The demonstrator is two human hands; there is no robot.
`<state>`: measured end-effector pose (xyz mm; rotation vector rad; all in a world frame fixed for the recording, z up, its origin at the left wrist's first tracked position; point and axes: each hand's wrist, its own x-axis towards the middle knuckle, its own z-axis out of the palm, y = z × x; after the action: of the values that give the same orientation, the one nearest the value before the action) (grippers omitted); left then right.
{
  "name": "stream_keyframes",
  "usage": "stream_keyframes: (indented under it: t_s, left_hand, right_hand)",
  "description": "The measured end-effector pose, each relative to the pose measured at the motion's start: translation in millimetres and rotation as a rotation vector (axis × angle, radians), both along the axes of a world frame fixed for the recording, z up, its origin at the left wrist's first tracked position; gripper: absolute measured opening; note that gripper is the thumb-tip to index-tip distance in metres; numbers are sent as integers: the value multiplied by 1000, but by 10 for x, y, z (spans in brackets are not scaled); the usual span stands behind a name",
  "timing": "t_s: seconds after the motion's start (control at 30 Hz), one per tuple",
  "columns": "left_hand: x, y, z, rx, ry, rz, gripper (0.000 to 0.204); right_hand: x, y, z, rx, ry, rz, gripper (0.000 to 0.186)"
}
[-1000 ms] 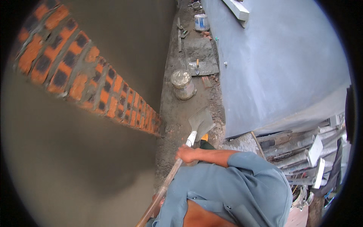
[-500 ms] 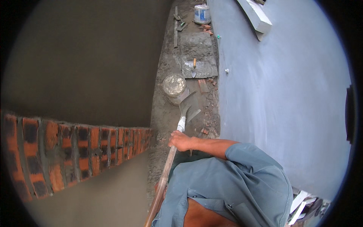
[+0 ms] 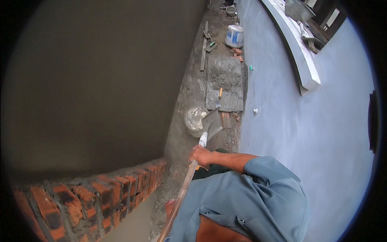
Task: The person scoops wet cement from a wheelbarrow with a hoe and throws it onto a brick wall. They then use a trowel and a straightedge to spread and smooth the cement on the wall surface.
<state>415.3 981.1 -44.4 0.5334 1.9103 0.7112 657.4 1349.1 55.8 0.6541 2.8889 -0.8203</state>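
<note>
My right hand (image 3: 200, 155) is closed around the wooden shaft of a shovel (image 3: 212, 124), just behind its pale socket. The shaft runs down past my blue-grey shirt to the lower edge. Its grey blade points away from me and overlaps the right rim of a round bucket (image 3: 192, 121) with whitish, crusted contents. A skin-coloured patch beside the lower shaft may be part of my left hand (image 3: 171, 207); its fingers do not show. Beyond the blade, a trowel (image 3: 220, 93) with a yellow handle lies on a flat board (image 3: 231, 105) bearing grey mortar.
A low brick wall (image 3: 109, 193) stands on the left below a dark plastered surface. A pale wall (image 3: 274, 133) bounds the right, with a white ledge (image 3: 308, 76). Farther off are a blue-and-white bucket (image 3: 234, 37), a green-handled trowel (image 3: 211, 47), a long straightedge (image 3: 204, 46) and brick pieces (image 3: 226, 120).
The view has tilted farther ahead, so the surroundings sit lower in the picture. The shovel blade has turned to show more of its flat face and now reaches close to the board's near edge.
</note>
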Motion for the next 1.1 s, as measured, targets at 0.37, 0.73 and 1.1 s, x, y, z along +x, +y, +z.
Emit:
stream_keyframes:
  t_s: [0.37, 0.73, 1.1]
  left_hand:
    - [824, 498, 319, -108, 193, -20, 19]
    - [2126, 2926, 2799, -256, 275, -212, 25]
    - [2480, 4545, 4333, 67, 266, -136, 36]
  right_hand:
    - [349, 1011, -721, -24, -36, 107, 21]
    - [1037, 2563, -1265, -166, -28, 58, 36]
    - [1482, 3192, -1634, -293, -130, -45, 38]
